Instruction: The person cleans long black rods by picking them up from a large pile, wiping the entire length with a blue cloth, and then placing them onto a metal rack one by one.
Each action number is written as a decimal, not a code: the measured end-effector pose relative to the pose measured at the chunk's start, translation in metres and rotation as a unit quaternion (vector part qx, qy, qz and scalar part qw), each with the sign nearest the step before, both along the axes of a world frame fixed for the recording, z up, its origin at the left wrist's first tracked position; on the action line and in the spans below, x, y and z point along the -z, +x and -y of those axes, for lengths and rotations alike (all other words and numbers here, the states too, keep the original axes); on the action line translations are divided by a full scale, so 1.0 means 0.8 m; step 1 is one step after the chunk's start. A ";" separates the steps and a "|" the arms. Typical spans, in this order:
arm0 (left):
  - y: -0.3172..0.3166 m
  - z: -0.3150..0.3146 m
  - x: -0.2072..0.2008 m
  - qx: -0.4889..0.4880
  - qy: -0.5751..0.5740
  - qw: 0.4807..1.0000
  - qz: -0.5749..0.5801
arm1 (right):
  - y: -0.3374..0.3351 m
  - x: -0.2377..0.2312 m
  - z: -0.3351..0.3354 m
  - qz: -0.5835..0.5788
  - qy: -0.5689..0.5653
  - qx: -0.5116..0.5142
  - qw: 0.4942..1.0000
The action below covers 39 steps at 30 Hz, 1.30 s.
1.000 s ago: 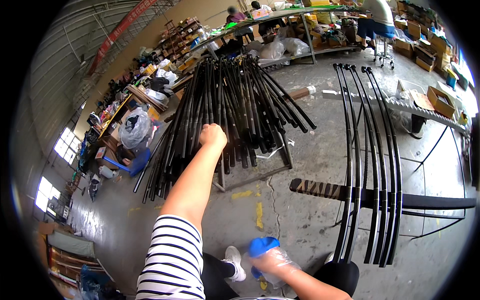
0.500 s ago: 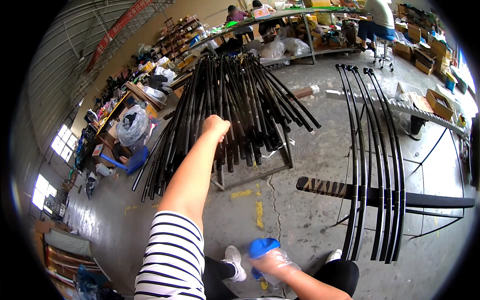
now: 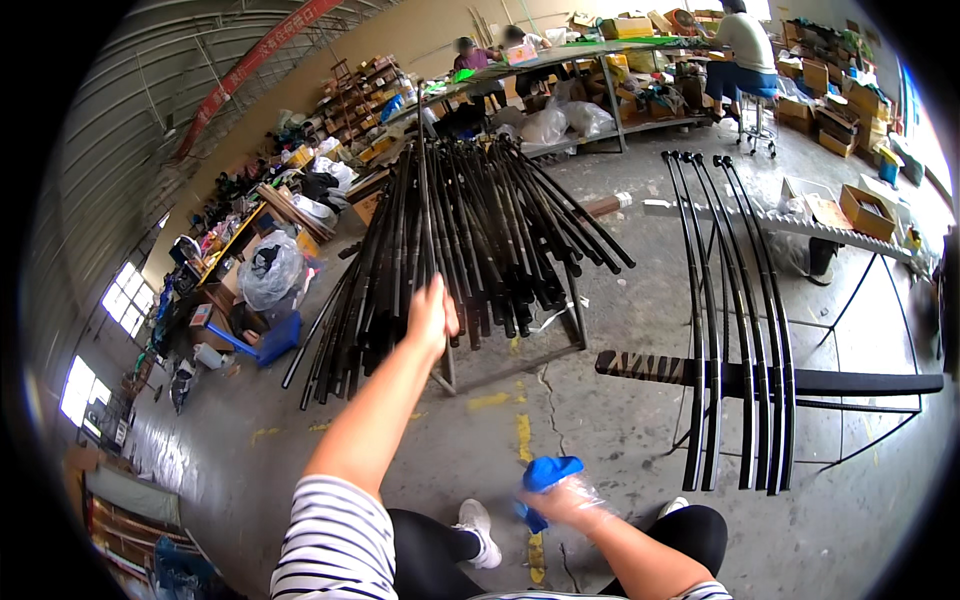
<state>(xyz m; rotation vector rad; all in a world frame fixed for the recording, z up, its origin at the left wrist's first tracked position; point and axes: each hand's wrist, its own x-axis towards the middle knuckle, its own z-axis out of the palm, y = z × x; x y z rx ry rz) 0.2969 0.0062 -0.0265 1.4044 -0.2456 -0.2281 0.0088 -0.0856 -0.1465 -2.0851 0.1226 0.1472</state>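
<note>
Beneath the hands [image 3: 432,318], a grey floor [image 3: 630,320] is marked by worn yellow lines [image 3: 524,432] and split by a thin crack [image 3: 554,415]. To their left, daylight is let in through two paned windows [image 3: 126,300], and a pale sheen is cast across the floor. Beyond them, a beige wall [image 3: 405,35] is fronted by crowded shelves [image 3: 365,92], a long desk [image 3: 612,105] and, farther right, a wheeled stool [image 3: 760,125]. Up and left, a ribbed ceiling [image 3: 130,110] is crossed by a red banner [image 3: 245,70].
</note>
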 end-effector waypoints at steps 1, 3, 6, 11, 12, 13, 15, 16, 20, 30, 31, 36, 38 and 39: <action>-0.042 -0.011 0.014 0.009 0.015 0.999 0.032 | -0.003 0.015 0.001 -0.005 0.009 0.040 0.999; -0.128 -0.064 0.040 0.036 0.067 0.997 -0.020 | -0.009 0.014 0.010 -0.039 0.152 0.026 0.987; -0.242 -0.177 0.079 0.015 0.059 0.959 -0.277 | -0.020 0.038 0.007 0.013 0.375 0.056 0.925; -0.383 -0.341 0.160 -0.106 0.283 0.950 -0.076 | -0.016 0.071 0.014 -0.028 0.595 0.150 0.789; -0.397 -0.342 0.155 -0.081 0.346 0.935 -0.004 | -0.020 0.052 0.020 -0.007 0.632 0.115 0.767; -0.420 -0.346 0.142 -0.058 0.406 0.909 0.071 | -0.013 0.021 0.020 0.014 0.668 0.076 0.740; -0.445 -0.351 0.136 -0.056 0.427 0.902 -0.003 | 0.001 -0.033 0.017 0.089 0.644 0.044 0.759; -0.456 -0.365 0.134 -0.042 0.442 0.896 -0.001 | 0.010 -0.070 0.009 0.122 0.666 0.019 0.735; -0.482 -0.474 0.174 -0.038 0.523 0.850 0.050 | 0.018 -0.205 0.047 0.282 0.690 0.001 0.666; -0.515 -0.633 0.224 -0.079 0.623 0.770 0.112 | -0.020 -0.318 0.216 0.338 0.665 0.198 0.636; -0.510 -0.626 0.219 -0.049 0.626 0.775 0.069 | -0.030 -0.330 0.216 0.333 0.687 0.181 0.620; -0.480 -0.483 0.135 0.063 0.541 0.837 -0.051 | -0.039 -0.349 0.095 0.333 0.596 0.153 0.714; -0.474 -0.428 0.132 0.094 0.456 0.884 -0.049 | -0.047 -0.342 0.015 0.288 0.576 0.188 0.741; -0.465 -0.406 0.150 0.118 0.427 0.896 -0.013 | -0.049 -0.333 -0.023 0.236 0.577 0.228 0.748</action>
